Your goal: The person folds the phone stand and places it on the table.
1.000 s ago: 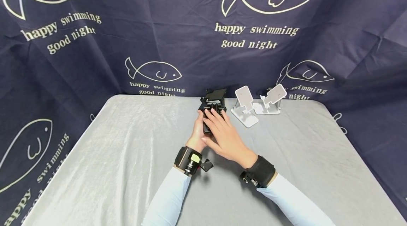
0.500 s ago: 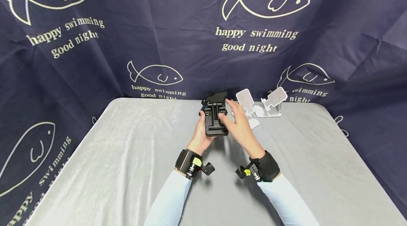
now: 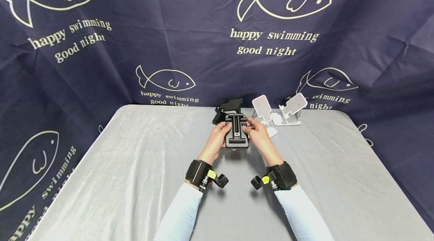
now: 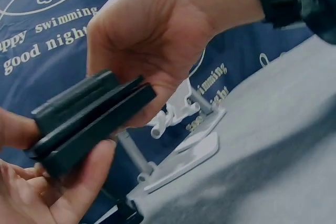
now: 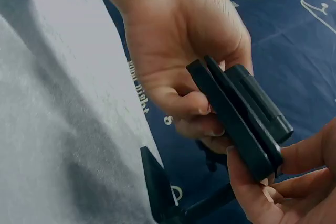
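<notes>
A black phone stand (image 3: 237,135), folded nearly flat, is held up over the table by both hands, one on each side. My left hand (image 3: 214,141) grips its left edge, thumb on top. My right hand (image 3: 260,139) grips the right edge the same way, its thumb near the hinge arm. From the left wrist view, the folded stand (image 4: 92,124) shows edge-on, its plates lying close together with a narrow gap. The right wrist view also has the stand (image 5: 239,119) edge-on, fingers curled around its ends. Parts of the fingers are hidden beneath it.
Just behind the hands stands another black phone stand (image 3: 231,104), unfolded. To its right are two white phone stands (image 3: 262,107) (image 3: 294,103), also unfolded. A grey cloth covers the table (image 3: 162,158), and a dark blue printed curtain (image 3: 203,37) hangs behind its back edge.
The right hand has moved off the top of the stand to grip its right side. The held stand has come toward the person and slightly right, apart from the black stand behind, its upper plate folded down.
</notes>
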A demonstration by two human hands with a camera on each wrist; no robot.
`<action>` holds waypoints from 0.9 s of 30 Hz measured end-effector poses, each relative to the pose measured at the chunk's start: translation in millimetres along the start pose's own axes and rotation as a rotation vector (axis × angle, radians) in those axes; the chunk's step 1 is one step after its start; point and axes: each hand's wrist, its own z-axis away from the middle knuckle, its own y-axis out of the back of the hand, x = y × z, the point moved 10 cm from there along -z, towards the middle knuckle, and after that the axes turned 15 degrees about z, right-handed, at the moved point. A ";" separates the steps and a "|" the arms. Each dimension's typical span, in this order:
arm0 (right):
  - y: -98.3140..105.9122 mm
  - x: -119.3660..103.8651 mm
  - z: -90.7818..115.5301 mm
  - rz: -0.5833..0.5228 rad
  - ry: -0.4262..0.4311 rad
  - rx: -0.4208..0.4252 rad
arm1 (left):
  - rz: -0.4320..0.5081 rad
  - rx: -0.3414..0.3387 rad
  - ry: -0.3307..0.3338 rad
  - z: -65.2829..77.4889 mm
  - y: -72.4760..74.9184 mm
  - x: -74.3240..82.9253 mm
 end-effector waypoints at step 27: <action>74.7 45.1 5.4 0.082 -0.050 -0.290 | -0.192 -0.169 0.052 -9.3 -85.3 -24.2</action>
